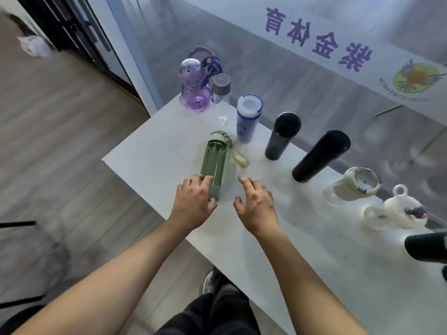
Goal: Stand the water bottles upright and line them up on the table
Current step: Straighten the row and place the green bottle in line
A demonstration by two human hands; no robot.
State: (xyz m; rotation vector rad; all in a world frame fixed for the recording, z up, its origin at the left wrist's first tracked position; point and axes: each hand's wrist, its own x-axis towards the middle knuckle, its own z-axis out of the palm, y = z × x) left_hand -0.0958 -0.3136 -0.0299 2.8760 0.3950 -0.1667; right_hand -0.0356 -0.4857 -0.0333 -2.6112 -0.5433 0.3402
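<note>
Left hand on green bottle base; right hand free.
Left hand (193,201) grip wraps the green bottle (215,163) at its base; bottle lies flat near the table (150,151) left edge, long axis pointing away, cap far. Right hand (256,204) spread wide, just beside.

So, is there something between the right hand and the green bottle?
Nothing visible. The right hand hovers open beside the green bottle, with only bare table between them. The left hand already rests on the bottle's lower end.
</note>
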